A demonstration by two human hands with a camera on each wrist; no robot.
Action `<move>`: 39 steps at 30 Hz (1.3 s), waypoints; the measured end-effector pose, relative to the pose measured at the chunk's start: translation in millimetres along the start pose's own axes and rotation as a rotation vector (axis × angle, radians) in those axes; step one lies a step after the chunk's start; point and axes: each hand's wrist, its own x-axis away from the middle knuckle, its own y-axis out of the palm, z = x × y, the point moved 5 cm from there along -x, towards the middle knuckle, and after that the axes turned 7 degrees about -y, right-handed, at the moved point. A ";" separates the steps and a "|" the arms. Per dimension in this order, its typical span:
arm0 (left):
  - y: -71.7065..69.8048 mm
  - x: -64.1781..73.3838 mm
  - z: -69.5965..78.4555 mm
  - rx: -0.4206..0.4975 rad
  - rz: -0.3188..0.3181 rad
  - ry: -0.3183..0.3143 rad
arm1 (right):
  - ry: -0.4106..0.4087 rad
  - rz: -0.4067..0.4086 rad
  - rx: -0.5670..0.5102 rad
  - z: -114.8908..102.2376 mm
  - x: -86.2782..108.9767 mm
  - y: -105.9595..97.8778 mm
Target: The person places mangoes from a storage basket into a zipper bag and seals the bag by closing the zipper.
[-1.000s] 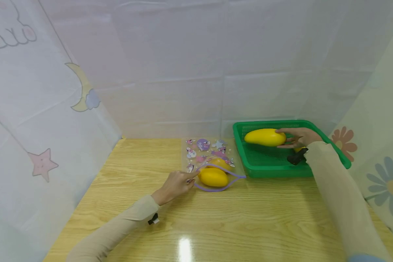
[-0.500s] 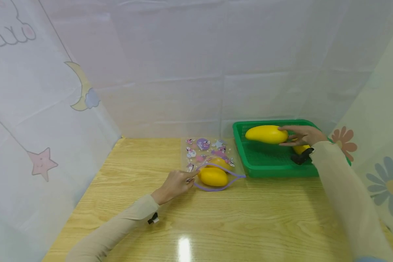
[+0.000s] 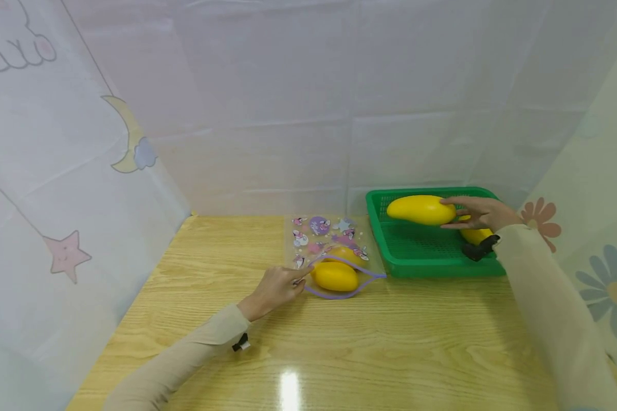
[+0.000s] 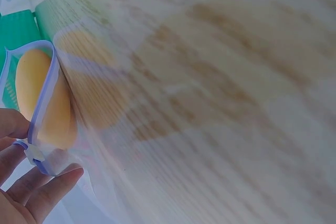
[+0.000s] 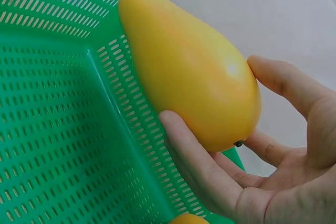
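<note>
With fingers and thumb around its stem end, my right hand (image 3: 485, 215) grips a yellow mango (image 3: 421, 209) above the green basket (image 3: 442, 270). In the right wrist view the mango (image 5: 189, 72) tilts with its narrow end toward the basket's corner. My left hand (image 3: 276, 290) pinches the edge of a clear zip bag (image 3: 319, 226) with a purple rim, near its white slider (image 4: 34, 153). The bag's mouth gapes. Inside lie two mangoes, one yellow mango (image 3: 335, 276) at the mouth and a second mango (image 3: 345, 256) behind it, partly under the printed film.
Another mango (image 3: 475, 235) lies in the basket's right side, partly hidden by my right wrist and its black strap. The basket stands on a wooden table (image 3: 370, 342) against the back curtain (image 3: 267, 114), just right of the bag.
My right hand has lifted the mango slightly and shifted it a little to the right, showing more of the mango in the basket. My left hand and the bag have stayed in place.
</note>
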 end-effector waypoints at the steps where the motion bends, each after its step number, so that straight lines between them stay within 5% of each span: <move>1: 0.0 0.1 0.0 -0.002 -0.001 0.000 | 0.009 0.035 0.001 0.2 -1.5 0.2; 3: -0.1 0.3 0.1 -0.009 0.000 0.002 | 0.043 0.136 -0.039 1.5 -4.3 -0.1; 6: -0.2 0.2 0.4 -0.020 0.002 0.006 | 0.054 0.182 0.005 1.5 -5.3 1.6; 39: -1.9 0.9 2.5 0.002 0.004 0.007 | -0.127 0.016 0.371 -3.6 13.8 29.8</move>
